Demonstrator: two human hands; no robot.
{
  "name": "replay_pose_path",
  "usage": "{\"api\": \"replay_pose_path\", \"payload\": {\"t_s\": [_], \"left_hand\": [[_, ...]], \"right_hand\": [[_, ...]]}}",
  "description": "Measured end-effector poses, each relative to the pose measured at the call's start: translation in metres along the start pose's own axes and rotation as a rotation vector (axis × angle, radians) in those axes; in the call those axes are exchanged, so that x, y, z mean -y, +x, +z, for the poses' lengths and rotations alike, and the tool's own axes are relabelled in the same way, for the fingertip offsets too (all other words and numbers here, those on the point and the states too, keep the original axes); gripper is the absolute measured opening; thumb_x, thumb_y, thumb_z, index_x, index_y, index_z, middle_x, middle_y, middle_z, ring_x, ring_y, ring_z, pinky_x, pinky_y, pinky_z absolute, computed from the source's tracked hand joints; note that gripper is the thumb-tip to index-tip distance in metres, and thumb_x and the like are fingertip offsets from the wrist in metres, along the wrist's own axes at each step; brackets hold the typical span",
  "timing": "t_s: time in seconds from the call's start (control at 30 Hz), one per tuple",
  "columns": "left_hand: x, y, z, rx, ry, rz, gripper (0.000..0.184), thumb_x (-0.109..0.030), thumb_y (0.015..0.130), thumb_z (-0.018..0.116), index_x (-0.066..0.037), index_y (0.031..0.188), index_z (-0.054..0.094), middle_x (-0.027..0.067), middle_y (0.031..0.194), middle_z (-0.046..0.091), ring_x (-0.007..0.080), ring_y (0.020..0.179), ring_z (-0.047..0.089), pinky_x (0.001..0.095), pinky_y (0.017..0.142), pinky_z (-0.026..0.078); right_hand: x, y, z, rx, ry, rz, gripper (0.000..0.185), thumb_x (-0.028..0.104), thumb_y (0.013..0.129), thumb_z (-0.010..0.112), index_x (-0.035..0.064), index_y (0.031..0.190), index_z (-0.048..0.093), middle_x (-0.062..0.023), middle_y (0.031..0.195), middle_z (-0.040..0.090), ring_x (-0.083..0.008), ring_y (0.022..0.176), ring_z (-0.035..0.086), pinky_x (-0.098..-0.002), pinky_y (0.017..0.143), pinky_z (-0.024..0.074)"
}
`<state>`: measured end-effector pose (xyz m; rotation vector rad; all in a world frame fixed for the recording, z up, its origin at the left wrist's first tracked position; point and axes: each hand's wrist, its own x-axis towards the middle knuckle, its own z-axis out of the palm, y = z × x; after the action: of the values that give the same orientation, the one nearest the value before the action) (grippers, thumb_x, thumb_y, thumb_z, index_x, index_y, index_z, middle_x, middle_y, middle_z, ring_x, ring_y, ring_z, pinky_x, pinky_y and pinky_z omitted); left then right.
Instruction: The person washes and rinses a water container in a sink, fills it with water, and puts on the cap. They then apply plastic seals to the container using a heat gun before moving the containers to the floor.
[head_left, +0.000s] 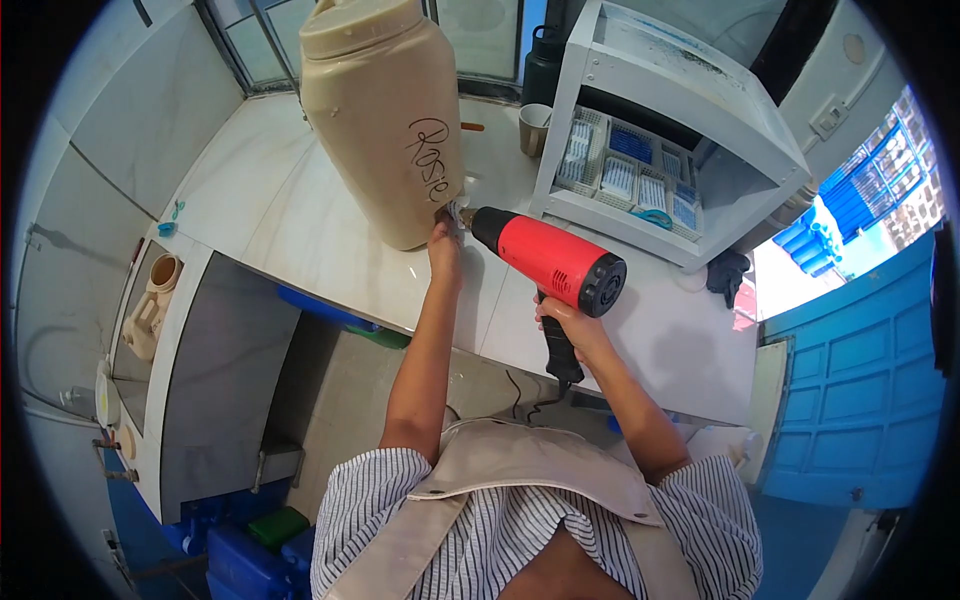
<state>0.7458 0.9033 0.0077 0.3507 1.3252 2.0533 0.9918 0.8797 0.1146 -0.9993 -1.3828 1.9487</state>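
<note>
My right hand (570, 325) is wrapped round the black handle of a red and black heat gun (545, 260). The gun's nozzle points left, close to the lower right side of a large beige jug (385, 130) with handwriting on it. My left hand (443, 232) is at the jug's lower right edge, beside the nozzle tip. Its fingers are bent there around something small and shiny, which I cannot make out. The jug stands on the white counter (300, 240).
A white shelf unit (680, 130) with small baskets stands at the back right, beside a cup (534, 130) and a dark bottle (543, 65). Black gloves (727, 275) lie at the counter's right. A beige container (150, 315) sits at left. The gun's cord hangs below.
</note>
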Motion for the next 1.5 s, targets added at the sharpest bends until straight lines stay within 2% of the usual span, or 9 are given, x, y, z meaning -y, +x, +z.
{"api": "replay_pose_path", "payload": {"t_s": [0.77, 0.87, 0.97, 1.07, 1.17, 1.27, 1.33, 1.4, 1.5], "left_hand": [[-0.012, -0.011, 0.007, -0.021, -0.012, 0.004, 0.022, -0.017, 0.093, 0.042, -0.011, 0.101, 0.062, -0.0078, 0.086, 0.055, 0.0041, 0.068, 0.040, 0.0200, 0.060, 0.031], [0.000, 0.002, -0.004, 0.047, 0.072, -0.039, 0.033, -0.019, 0.094, 0.035, -0.010, 0.121, 0.052, -0.0036, 0.118, 0.054, 0.0065, 0.087, 0.045, 0.0239, 0.072, 0.032], [-0.005, -0.002, 0.005, -0.029, -0.008, 0.014, 0.029, -0.020, 0.095, 0.036, -0.010, 0.115, 0.054, -0.0053, 0.105, 0.056, 0.0064, 0.078, 0.042, 0.0233, 0.067, 0.032], [-0.012, -0.008, 0.006, 0.026, 0.133, 0.009, 0.043, 0.001, 0.080, 0.032, -0.003, 0.116, 0.053, -0.0014, 0.101, 0.053, 0.0067, 0.075, 0.042, 0.0192, 0.061, 0.031], [-0.023, -0.020, 0.013, 0.019, 0.159, -0.035, 0.052, 0.004, 0.075, 0.030, -0.002, 0.124, 0.049, 0.0025, 0.111, 0.052, 0.0090, 0.081, 0.045, 0.0191, 0.064, 0.034], [-0.013, -0.026, 0.018, -0.050, 0.195, -0.018, 0.055, 0.005, 0.074, 0.031, -0.001, 0.128, 0.044, 0.0078, 0.121, 0.049, 0.0150, 0.096, 0.049, 0.0230, 0.080, 0.039], [-0.011, -0.045, 0.029, -0.089, 0.279, 0.267, 0.055, 0.006, 0.074, 0.033, 0.001, 0.128, 0.041, 0.0128, 0.126, 0.047, 0.0227, 0.112, 0.047, 0.0302, 0.096, 0.035], [-0.022, -0.064, 0.039, -0.006, 0.319, 0.265, 0.054, 0.006, 0.075, 0.033, 0.001, 0.128, 0.041, 0.0139, 0.127, 0.046, 0.0251, 0.117, 0.044, 0.0321, 0.100, 0.032], [-0.045, -0.081, 0.051, 0.148, 0.376, 0.279, 0.051, 0.006, 0.076, 0.033, 0.001, 0.126, 0.043, 0.0147, 0.128, 0.046, 0.0268, 0.122, 0.041, 0.0341, 0.103, 0.029]], "right_hand": [[-0.011, 0.011, -0.021, 0.019, 0.097, 0.086, 0.022, 0.012, 0.068, 0.061, 0.0036, 0.088, 0.057, -0.0033, 0.077, 0.057, -0.0128, 0.063, 0.056, -0.0271, 0.058, 0.0479], [-0.003, 0.000, -0.024, -0.006, 0.111, 0.060, 0.022, 0.013, 0.068, 0.062, 0.0041, 0.088, 0.057, -0.0029, 0.077, 0.058, -0.0128, 0.064, 0.056, -0.0263, 0.059, 0.0475], [0.027, -0.015, -0.059, 0.013, -0.114, -0.118, 0.025, 0.014, 0.071, 0.065, 0.0048, 0.093, 0.058, -0.0013, 0.083, 0.058, -0.0112, 0.073, 0.055, -0.0265, 0.066, 0.0465], [0.109, -0.035, -0.088, -0.014, -0.207, -0.523, 0.030, 0.015, 0.073, 0.066, 0.0049, 0.100, 0.058, -0.0009, 0.087, 0.058, -0.0104, 0.079, 0.055, -0.0272, 0.069, 0.0461], [0.214, -0.048, -0.102, -0.300, -0.561, -0.793, 0.026, 0.017, 0.078, 0.062, 0.0006, 0.097, 0.058, -0.0063, 0.086, 0.059, -0.0142, 0.081, 0.057, -0.0290, 0.075, 0.0458], [0.305, -0.024, -0.113, -0.516, -1.131, -0.861, 0.034, 0.026, 0.074, 0.067, 0.0008, 0.096, 0.061, -0.0076, 0.086, 0.061, -0.0156, 0.078, 0.057, -0.0296, 0.073, 0.0465], [0.351, -0.001, -0.107, -0.425, -1.331, -0.623, 0.038, 0.030, 0.069, 0.070, 0.0023, 0.094, 0.061, -0.0118, 0.091, 0.061, -0.0192, 0.080, 0.058, -0.0315, 0.075, 0.0468], [0.353, 0.065, -0.142, -0.509, -1.332, -1.111, 0.038, 0.031, 0.067, 0.069, 0.0029, 0.092, 0.062, -0.0175, 0.102, 0.058, -0.0270, 0.083, 0.061, -0.0364, 0.078, 0.0476], [0.350, 0.092, -0.113, -0.549, -1.818, -0.710, 0.039, 0.027, 0.064, 0.069, 0.0044, 0.096, 0.064, -0.0214, 0.111, 0.051, -0.0354, 0.089, 0.060, -0.0412, 0.082, 0.0474]]}}
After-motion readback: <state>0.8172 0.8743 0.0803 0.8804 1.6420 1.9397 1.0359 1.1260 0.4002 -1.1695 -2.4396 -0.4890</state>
